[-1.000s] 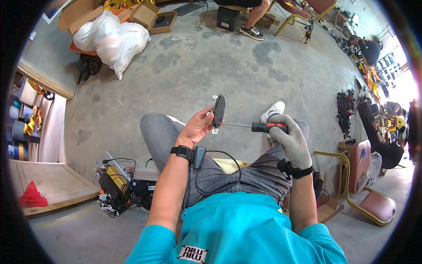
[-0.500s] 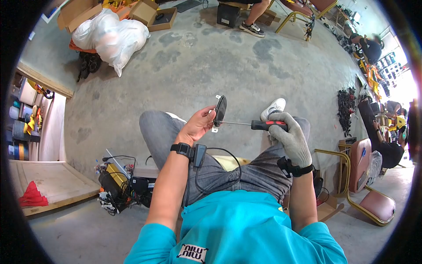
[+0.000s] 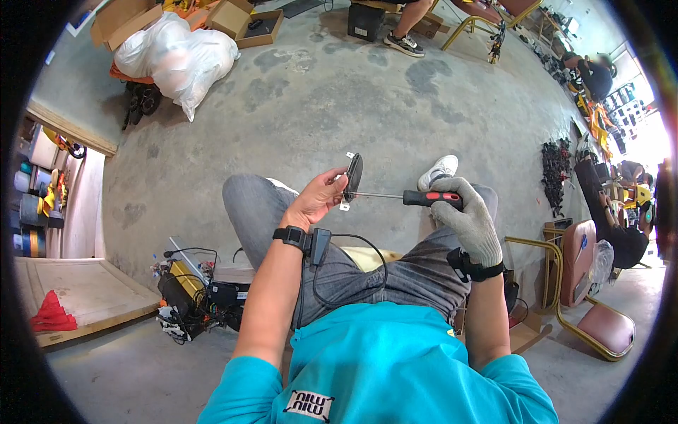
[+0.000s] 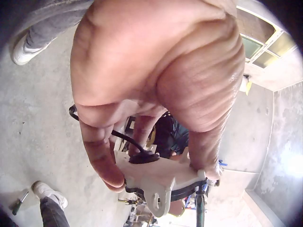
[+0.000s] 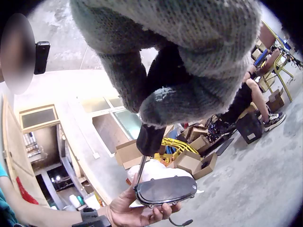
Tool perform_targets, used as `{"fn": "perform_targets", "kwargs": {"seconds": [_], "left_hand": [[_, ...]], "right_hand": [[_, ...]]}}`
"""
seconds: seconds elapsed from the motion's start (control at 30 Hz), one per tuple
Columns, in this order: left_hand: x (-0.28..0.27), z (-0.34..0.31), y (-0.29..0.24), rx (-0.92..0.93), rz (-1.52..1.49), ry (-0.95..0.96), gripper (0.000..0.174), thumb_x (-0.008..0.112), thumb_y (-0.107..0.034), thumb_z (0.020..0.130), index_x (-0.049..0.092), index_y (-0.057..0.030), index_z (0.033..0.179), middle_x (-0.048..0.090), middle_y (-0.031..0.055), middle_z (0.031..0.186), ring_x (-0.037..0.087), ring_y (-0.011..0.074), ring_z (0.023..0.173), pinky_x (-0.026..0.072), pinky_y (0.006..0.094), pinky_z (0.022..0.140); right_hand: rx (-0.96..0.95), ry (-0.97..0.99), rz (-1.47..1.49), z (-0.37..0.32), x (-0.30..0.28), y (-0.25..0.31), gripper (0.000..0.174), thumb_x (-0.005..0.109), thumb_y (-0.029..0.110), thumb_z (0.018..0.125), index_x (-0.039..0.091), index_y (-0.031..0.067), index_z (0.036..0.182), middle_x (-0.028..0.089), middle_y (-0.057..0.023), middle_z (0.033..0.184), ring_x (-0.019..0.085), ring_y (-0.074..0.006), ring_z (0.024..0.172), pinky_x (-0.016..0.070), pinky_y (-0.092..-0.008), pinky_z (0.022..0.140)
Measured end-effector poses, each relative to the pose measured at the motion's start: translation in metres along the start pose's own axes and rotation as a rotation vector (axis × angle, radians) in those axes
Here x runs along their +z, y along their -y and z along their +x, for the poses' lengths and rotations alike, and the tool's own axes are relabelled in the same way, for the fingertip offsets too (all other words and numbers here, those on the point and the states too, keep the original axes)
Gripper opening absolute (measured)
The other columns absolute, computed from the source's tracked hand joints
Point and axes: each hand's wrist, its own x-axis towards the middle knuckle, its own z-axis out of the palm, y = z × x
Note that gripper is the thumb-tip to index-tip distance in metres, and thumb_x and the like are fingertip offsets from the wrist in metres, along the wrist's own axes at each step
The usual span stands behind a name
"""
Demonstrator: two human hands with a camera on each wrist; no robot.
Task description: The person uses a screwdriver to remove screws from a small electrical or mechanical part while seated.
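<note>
My bare left hand [image 3: 316,203] holds a flat oval housing [image 3: 355,175] between thumb and fingers, over the floor in front of my knees. Its glossy dark face [image 5: 165,189] shows in the right wrist view; its white back [image 4: 158,176], with a holed tab and a black cable [image 4: 127,137], shows in the left. My right hand [image 3: 467,225], in a grey knitted glove, grips the black-and-red handle of a screwdriver [image 3: 424,198]. The screwdriver's shaft [image 5: 141,170] reaches the housing's edge near one end, where a small screw lug sits.
On the concrete floor, a white plastic bag [image 3: 180,63] and an open cardboard box [image 3: 261,32] lie ahead on the left. Tools and cables [image 3: 194,297] are piled by my left thigh. A metal-framed chair [image 3: 604,328] is at my right; other people sit farther off.
The housing has turned slightly in my left hand, and the screwdriver has shifted a little left with its tip staying at the housing's edge. Both hands keep their hold.
</note>
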Motion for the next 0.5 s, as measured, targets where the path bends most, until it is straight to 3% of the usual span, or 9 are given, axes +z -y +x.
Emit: {"fn": "perform_targets", "kwargs": {"seconds": [0.37, 0.5], "left_hand": [[0.0022, 0.0004, 0.0004, -0.025, 0.023, -0.020, 0.070, 0.075, -0.043, 0.090, 0.051, -0.0011, 0.141, 0.071, 0.0052, 0.107, 0.070, 0.0165, 0.096, 0.0546, 0.0275, 0.079], [0.0022, 0.0004, 0.0014, -0.029, 0.023, -0.020, 0.070, 0.074, -0.044, 0.091, 0.051, -0.0010, 0.141, 0.071, 0.0049, 0.106, 0.070, 0.0164, 0.096, 0.0548, 0.0280, 0.079]], "right_hand": [[-0.137, 0.010, -0.079, 0.0019, -0.0002, -0.0093, 0.030, 0.069, 0.005, 0.085, 0.063, 0.0017, 0.114, 0.059, -0.0021, 0.089, 0.058, -0.0095, 0.076, 0.0492, -0.0258, 0.068], [-0.077, 0.008, -0.060, -0.0004, 0.0011, -0.0085, 0.033, 0.067, 0.005, 0.087, 0.061, 0.0010, 0.118, 0.060, -0.0038, 0.090, 0.059, -0.0104, 0.075, 0.0496, -0.0261, 0.067]]}}
